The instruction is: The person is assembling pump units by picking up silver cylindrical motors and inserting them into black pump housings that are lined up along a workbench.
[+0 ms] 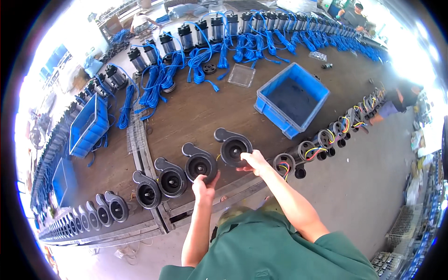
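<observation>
My left hand (204, 185) is closed on the near rim of a black round pump housing (199, 165), thumb on its edge. My right hand (253, 162) grips the right side of another black pump housing (233, 146), a little farther right. Both housings have a rounded spout at the upper left and a metal shaft stub in the middle. The fingers under each rim are partly hidden. Just left of my left hand stand two similar pieces, a pump housing (171, 180) and another housing (148, 192).
A blue bin (293, 100) stands at the right. Motor units with coiled blue cables (200, 56) line the far edge. Housings with coloured wires (306, 150) run along the right front edge. More black rings (103, 214) continue left, near a blue crate (89, 126). Other people are at the right.
</observation>
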Available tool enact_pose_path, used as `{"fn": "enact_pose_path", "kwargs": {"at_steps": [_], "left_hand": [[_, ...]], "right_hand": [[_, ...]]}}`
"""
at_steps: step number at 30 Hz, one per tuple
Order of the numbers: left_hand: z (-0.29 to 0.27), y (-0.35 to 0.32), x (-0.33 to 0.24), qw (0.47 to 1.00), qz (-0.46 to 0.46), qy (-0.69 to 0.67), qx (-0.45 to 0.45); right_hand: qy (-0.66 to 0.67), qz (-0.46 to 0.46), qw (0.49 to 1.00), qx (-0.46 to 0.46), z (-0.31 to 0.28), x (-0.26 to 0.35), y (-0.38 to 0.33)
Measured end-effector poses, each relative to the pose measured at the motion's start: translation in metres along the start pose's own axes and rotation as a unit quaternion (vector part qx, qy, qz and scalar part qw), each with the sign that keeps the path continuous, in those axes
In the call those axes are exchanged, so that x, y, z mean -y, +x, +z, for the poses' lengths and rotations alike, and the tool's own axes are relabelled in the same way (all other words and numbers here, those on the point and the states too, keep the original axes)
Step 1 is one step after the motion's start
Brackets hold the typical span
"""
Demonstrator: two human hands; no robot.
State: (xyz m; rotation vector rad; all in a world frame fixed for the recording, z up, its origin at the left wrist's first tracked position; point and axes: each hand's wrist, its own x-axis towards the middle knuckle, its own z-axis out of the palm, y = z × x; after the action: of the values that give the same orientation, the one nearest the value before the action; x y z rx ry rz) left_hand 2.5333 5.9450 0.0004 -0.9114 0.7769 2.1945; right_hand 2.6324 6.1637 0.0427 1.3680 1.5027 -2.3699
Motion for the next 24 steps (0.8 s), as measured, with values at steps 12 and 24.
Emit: {"fn": "enact_pose_path", "kwargs": {"at_steps": [12, 24], "left_hand": [[-0.018, -0.052, 0.037, 0.985, 0.119, 0.127, -0.008], [-0.002, -0.088, 0.314, 0.379, 0.483, 0.785, 0.09]], "right_hand": [[-0.199, -0.267, 0.943, -0.004, -0.105, 0.118, -0.075], [0.041, -0.188, 0.98, 0.055, -0.311, 0.18, 0.079]]}}
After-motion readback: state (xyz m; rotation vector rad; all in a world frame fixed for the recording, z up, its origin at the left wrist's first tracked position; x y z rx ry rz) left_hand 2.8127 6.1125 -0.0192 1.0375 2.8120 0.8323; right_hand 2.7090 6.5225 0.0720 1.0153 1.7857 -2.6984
